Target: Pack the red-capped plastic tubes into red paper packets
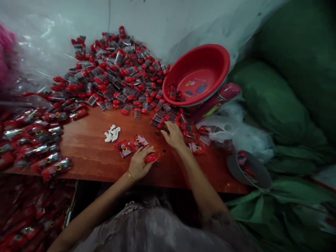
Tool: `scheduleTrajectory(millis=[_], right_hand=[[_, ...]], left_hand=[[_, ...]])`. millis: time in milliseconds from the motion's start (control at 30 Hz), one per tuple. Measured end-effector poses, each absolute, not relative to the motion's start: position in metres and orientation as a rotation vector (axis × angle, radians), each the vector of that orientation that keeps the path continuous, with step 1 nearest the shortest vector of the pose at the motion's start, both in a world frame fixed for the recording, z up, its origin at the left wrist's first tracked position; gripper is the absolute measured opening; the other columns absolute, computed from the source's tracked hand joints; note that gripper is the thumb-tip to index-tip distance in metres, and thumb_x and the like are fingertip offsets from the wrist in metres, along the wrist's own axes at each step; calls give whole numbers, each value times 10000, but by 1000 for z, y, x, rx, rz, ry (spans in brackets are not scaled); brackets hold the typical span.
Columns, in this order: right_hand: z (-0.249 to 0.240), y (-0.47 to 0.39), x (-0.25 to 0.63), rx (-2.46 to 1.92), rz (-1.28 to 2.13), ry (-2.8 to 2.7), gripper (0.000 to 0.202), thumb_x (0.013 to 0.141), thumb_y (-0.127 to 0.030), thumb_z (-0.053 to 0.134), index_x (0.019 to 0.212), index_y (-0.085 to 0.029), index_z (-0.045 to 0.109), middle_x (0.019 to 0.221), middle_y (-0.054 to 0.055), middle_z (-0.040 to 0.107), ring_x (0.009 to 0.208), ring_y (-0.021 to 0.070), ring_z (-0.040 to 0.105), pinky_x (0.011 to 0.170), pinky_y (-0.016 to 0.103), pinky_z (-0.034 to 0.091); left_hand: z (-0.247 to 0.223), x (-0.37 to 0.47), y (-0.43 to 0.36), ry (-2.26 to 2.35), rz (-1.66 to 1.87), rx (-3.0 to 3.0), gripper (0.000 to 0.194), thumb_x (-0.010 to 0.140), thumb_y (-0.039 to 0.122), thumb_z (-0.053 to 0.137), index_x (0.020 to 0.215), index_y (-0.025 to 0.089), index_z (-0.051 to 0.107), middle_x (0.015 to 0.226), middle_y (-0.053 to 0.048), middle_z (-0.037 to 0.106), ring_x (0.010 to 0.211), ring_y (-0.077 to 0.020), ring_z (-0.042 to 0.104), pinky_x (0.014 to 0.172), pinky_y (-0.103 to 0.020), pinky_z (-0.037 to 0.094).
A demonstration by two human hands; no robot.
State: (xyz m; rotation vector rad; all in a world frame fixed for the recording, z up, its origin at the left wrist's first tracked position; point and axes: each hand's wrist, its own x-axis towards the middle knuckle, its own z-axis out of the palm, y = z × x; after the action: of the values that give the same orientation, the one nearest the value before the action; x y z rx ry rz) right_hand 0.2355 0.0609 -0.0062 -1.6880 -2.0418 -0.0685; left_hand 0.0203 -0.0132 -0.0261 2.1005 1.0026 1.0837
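My left hand [141,163] is closed around a small container whose red oval cap [151,158] shows beside the thumb; its body is mostly hidden. Just beyond that hand lie printed red cards [123,148] in two small stacks. Farther left is a little heap of curved white pieces [112,133]. My right hand [173,135] stretches forward with fingers apart at the near edge of some clear, red-capped containers [160,118] with dark contents. Whether its fingertips touch them I cannot tell. Another red card [196,148] lies right of my right wrist.
A large pile of red-capped containers [118,77] rises against the wall. A red basin [210,59] leans tilted at its right. Packed red pouches [47,161] crowd the table's left end. A grey bowl [235,169], plastic bags [246,136] and green sacks [275,94] stand at right.
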Motion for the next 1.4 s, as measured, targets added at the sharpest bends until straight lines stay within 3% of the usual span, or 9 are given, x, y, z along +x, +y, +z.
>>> scheduleTrajectory(millis=[200,267,367,467,600,800,933,1133,1400], right_hand=[[-33,99,204,-1947,-30,-2083,523,890,-303,418,1375,-111,373,1415,153,408,1332,324,295,1064,541,252],[-41,90,201,-1911,-67,-2093,524,894,-303,408,1383,-121,364,1422,146,403,1341,324,282,1071,553,223],[-48,75,202,-1863,-110,-2081,534,900,-352,392,1378,-116,366,1406,168,419,1332,318,304,1067,559,216],[-50,71,204,-1836,-152,-2070,550,898,-397,383,1357,-93,388,1399,191,420,1325,322,316,1065,552,218],[-49,70,203,-1776,-197,-2056,514,902,-391,380,1311,-87,446,1401,196,414,1326,314,317,1072,532,223],[-50,68,205,-1762,-187,-2006,446,898,-348,391,1263,-113,494,1387,182,433,1319,303,322,1066,535,239],[-50,68,205,-1765,-197,-2001,435,903,-344,380,1228,-93,523,1371,186,454,1304,298,351,1072,510,246],[-47,69,206,-1750,-145,-1979,405,900,-334,393,1198,-101,541,1361,192,462,1294,297,359,1068,530,239],[-30,44,169,-1396,-30,-2115,278,901,-329,443,1070,-213,631,1172,87,623,1147,229,502,1094,491,212]], left_hand=[[13,-66,-17,1527,1201,1347,346,731,469,585,760,139,683,719,-62,707,683,-213,650,641,-323,517],[30,-120,-22,1847,1237,1233,365,668,510,602,707,154,674,654,-49,685,666,-222,634,647,-333,500],[48,-195,-25,2524,799,1282,340,569,563,609,532,226,597,405,0,503,651,-277,607,628,-354,459],[52,-240,-14,2735,259,1441,345,652,591,491,642,272,621,489,-18,544,762,-320,618,665,-381,448],[48,-254,17,2813,-76,1353,453,697,528,449,933,198,651,873,-137,691,901,-375,615,702,-450,458],[35,-228,20,2940,634,1665,752,735,498,460,1369,109,352,1419,-239,367,1245,-394,401,957,-580,304],[12,-203,9,2611,691,2089,661,754,540,503,1302,173,468,1489,-175,280,1356,-357,250,1060,-561,142],[-4,-228,22,2548,661,2159,353,781,500,517,941,214,648,1389,-51,472,1334,-354,281,1015,-604,178],[-4,-250,5,2610,668,2071,277,826,435,442,865,254,648,1268,6,581,1299,-368,353,975,-675,168]])
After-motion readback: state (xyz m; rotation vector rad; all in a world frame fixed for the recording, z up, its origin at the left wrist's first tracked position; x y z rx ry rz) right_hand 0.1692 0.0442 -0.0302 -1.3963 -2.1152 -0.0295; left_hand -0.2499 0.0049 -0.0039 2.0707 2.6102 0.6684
